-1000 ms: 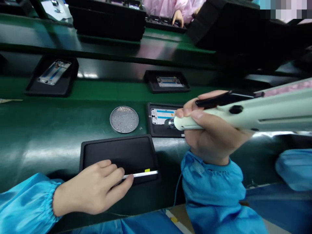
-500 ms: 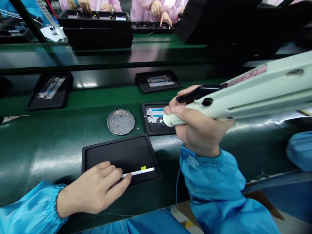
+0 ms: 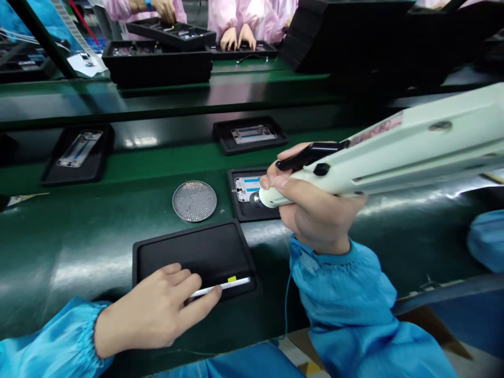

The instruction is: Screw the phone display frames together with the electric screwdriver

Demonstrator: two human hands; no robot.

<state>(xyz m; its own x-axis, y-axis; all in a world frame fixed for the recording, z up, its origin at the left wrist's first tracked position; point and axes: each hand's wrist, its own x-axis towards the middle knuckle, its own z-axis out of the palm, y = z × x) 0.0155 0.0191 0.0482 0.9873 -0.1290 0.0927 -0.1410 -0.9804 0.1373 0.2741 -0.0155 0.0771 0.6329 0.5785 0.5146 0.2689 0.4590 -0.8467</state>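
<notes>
My right hand (image 3: 318,215) is wrapped round a pale green electric screwdriver (image 3: 425,142) with a black lever along its top. Its metal tip lies over the near tray (image 3: 255,214), where a white phone frame (image 3: 243,188) with blue strips is partly covered by the tool and hand. My left hand (image 3: 161,302) grips a thin white-edged phone part (image 3: 236,283), seen nearly edge-on, with a yellow tab on it. That part is tilted up over the black tray (image 3: 185,247) nearest me. Its broad face is hidden.
A round, dimpled metal dish (image 3: 195,201) stands left of the screwdriver tip. Farther back, two black trays (image 3: 92,170) (image 3: 224,142) hold phone frames. Black tray stacks (image 3: 157,68) (image 3: 346,37) stand beyond, with co-workers' hands (image 3: 238,38) behind. A blue sleeve or cloth (image 3: 486,241) is at right.
My left hand has shifted slightly right and down with the phone part. The screwdriver sits slightly further left in view. Across the line, a co-worker's hand has raised a tray off the stack.
</notes>
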